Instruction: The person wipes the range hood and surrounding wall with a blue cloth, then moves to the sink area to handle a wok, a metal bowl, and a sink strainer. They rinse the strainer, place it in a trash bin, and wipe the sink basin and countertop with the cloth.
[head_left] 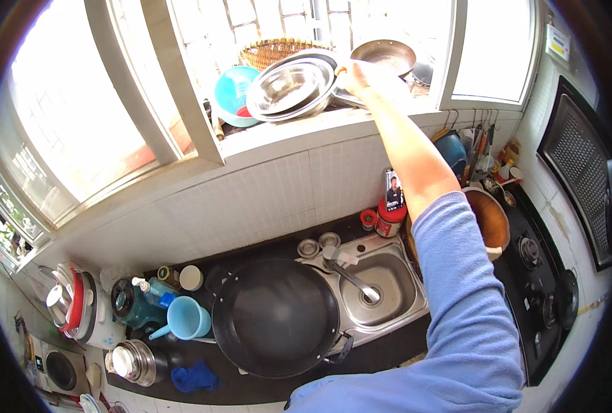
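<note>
My right hand point(356, 80) reaches up to the window ledge, at the right rim of a stack of stainless steel basins point(290, 88). Glare washes out the fingers, so I cannot tell whether they grip anything. A brown-toned frying pan point(383, 56) lies just beyond the hand to the right. Left of the basins leans a light blue plastic basin point(232, 93), with a wicker basket point(272, 51) behind. My left hand is out of view. Below, a large black wok point(277, 317) rests on the counter, partly over the edge of a steel sink point(383, 304).
A faucet point(355, 279) arches over the sink. A phone point(394, 190) leans at a red-lidded jar point(388, 219). Left on the counter are a blue dipper point(187, 317), steel pots point(138, 361) and a blue cloth point(195, 377). A black gas stove point(536, 299) stands right.
</note>
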Demonstrator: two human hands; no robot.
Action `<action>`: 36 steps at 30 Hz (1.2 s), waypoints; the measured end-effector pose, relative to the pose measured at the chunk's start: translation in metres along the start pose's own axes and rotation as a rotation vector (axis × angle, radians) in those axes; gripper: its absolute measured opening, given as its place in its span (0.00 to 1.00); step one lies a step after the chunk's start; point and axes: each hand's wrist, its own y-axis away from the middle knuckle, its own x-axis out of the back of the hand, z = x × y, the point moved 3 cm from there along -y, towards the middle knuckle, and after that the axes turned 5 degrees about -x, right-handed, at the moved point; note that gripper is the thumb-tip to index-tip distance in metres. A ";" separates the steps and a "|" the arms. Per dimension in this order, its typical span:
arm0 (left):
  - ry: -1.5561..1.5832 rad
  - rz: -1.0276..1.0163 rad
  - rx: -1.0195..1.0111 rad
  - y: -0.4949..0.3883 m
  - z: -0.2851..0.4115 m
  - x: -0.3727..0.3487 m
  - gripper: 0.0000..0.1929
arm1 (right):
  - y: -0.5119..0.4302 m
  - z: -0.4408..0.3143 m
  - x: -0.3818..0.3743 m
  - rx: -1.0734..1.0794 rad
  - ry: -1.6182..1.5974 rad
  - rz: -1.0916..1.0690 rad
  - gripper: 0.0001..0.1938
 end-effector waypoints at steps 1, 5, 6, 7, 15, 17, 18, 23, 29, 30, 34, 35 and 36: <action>0.002 0.005 -0.003 -0.002 0.017 -0.001 0.18 | -0.014 0.003 -0.015 0.084 0.044 0.083 0.09; 0.014 0.021 -0.028 -0.010 0.089 0.002 0.17 | -0.056 0.006 -0.057 -0.010 0.388 0.099 0.11; 0.015 0.023 -0.037 -0.011 0.104 0.004 0.16 | -0.063 0.004 -0.061 -0.032 0.506 0.039 0.11; 0.016 0.025 -0.046 -0.013 0.117 0.006 0.16 | -0.067 0.003 -0.060 -0.088 0.465 -0.015 0.11; 0.038 0.041 -0.183 -0.031 0.164 0.015 0.12 | -0.081 -0.008 -0.071 -0.270 0.634 -0.285 0.12; 0.141 0.068 -0.253 -0.039 0.168 0.021 0.12 | -0.082 -0.016 -0.079 -0.111 0.883 -0.186 0.12; 0.125 0.096 -0.255 -0.040 0.168 0.023 0.11 | -0.082 -0.014 -0.080 -0.096 0.919 -0.148 0.11; 0.156 0.117 -0.171 -0.023 0.158 0.022 0.11 | -0.090 -0.002 -0.067 -0.173 0.938 -0.174 0.13; -0.046 -0.072 -0.374 -0.055 0.227 0.038 0.08 | -0.090 0.012 -0.055 -0.662 -0.234 -0.459 0.13; -0.068 -0.105 -0.405 -0.067 0.254 0.043 0.08 | -0.085 0.014 -0.053 -0.631 -0.253 -0.483 0.14; -0.273 -0.229 -0.814 -0.114 0.408 0.041 0.02 | -0.059 0.014 -0.040 -0.580 -0.450 -0.461 0.16; -0.364 -0.181 -1.082 -0.120 0.455 0.035 0.05 | -0.058 0.013 -0.034 -0.621 -0.424 -0.436 0.15; -0.438 -0.104 -1.274 -0.126 0.498 0.028 0.08 | -0.056 0.011 -0.022 -0.611 -0.428 -0.422 0.16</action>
